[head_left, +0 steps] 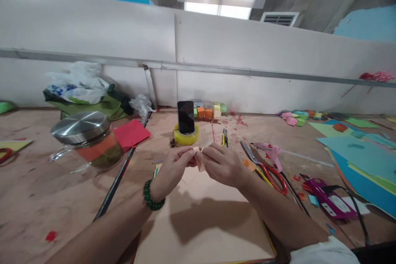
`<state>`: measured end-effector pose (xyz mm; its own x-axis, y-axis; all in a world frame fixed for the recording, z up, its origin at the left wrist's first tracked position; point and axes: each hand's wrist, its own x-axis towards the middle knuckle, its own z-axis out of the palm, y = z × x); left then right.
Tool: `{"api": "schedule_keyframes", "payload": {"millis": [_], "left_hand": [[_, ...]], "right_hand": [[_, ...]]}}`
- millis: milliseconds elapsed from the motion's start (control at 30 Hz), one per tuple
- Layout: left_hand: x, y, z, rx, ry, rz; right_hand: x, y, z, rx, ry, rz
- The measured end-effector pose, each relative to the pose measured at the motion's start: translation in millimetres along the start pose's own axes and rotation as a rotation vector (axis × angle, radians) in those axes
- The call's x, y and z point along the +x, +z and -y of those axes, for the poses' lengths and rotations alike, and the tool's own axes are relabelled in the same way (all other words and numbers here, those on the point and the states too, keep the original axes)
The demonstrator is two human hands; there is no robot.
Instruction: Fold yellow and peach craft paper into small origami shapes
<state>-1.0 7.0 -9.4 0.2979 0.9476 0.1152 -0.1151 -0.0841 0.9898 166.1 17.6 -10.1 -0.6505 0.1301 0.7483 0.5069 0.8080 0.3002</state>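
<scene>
My left hand (175, 169), with a green bead bracelet above it, pinches a small piece of pale peach paper (200, 161). On the other side of that piece, my right hand (223, 164) grips it too, fingers closed. Both hands meet above a large peach sheet (213, 231) that lies on the table and carries their shadows. Just beyond the fingertips, a dark phone (186, 117) stands upright in a yellow tape roll (185, 137). A yellow and black cutter (225, 137) lies behind my right hand.
Left stand a lidded glass jar (102, 148) and red paper (131, 134). Right lie red-handled scissors (272, 175), a pink glue gun (274, 154), a magenta device (332, 200) with a cable and blue sheets (365, 165). Small paper cubes (208, 113) sit by the wall.
</scene>
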Motion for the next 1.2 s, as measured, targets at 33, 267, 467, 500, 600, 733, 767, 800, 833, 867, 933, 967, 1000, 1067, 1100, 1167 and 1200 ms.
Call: {"api": "schedule_keyframes", "payload": {"millis": [33, 267, 467, 500, 600, 733, 767, 800, 833, 867, 933, 967, 1000, 1067, 1100, 1167, 1200], "left_hand": [[0.5, -0.4, 1.1, 0.007, 0.013, 0.009], [-0.3, -4.3, 5.4, 0.418, 0.235, -0.041], [-5.8, -1.9, 3.2, 0.646, 0.340, -0.031], [-6.1, -1.2, 2.4, 0.640, 0.315, -0.033], [-6.7, 0.4, -0.9, 0.535, 0.227, 0.013], [-7.1, 1.1, -2.8, 0.448, 0.185, 0.040], [-7.1, 0.9, -2.2, 0.473, 0.191, 0.028], [-7.2, 0.6, -1.3, 0.508, 0.203, 0.015], [-7.4, 0.3, -0.3, 0.548, 0.218, 0.003], [-7.7, 0.0, 0.6, 0.591, 0.234, -0.006], [-8.3, 0.0, 1.5, 0.648, 0.259, -0.007], [-8.6, 0.2, 1.3, 0.657, 0.266, -0.002], [-8.8, 0.5, 0.6, 0.650, 0.262, 0.008], [-8.7, 1.1, -1.3, 0.589, 0.224, 0.044], [-8.4, 1.1, -2.0, 0.550, 0.198, 0.058], [-7.5, 0.2, -1.9, 0.499, 0.160, 0.070], [-7.0, -0.6, -1.2, 0.499, 0.155, 0.070]], "right_hand": [[0.2, 0.3, -0.1, 0.014, 0.003, 0.004], [0.8, 0.9, -1.7, 0.360, 0.335, -0.050], [0.0, 3.0, -7.1, 0.614, 0.569, 0.002], [-0.1, 3.2, -7.2, 0.614, 0.570, 0.000], [0.1, 3.6, -5.6, 0.640, 0.604, -0.006], [1.2, 5.0, -3.0, 0.820, 0.763, 0.019], [1.5, 5.4, -2.8, 0.874, 0.806, 0.037], [1.9, 5.6, -2.7, 0.919, 0.844, 0.060], [2.2, 5.8, -2.7, 0.948, 0.872, 0.083], [2.5, 5.8, -2.8, 0.958, 0.887, 0.102], [2.7, 6.0, -2.7, 0.937, 0.881, 0.113], [2.7, 6.2, -2.5, 0.915, 0.865, 0.108], [2.5, 6.5, -2.3, 0.894, 0.847, 0.097], [2.0, 7.5, -1.8, 0.883, 0.833, 0.073], [1.8, 8.0, -1.5, 0.898, 0.843, 0.065], [1.8, 8.5, -0.9, 0.960, 0.888, 0.071], [2.0, 8.4, -0.7, 0.998, 0.909, 0.079]]}}
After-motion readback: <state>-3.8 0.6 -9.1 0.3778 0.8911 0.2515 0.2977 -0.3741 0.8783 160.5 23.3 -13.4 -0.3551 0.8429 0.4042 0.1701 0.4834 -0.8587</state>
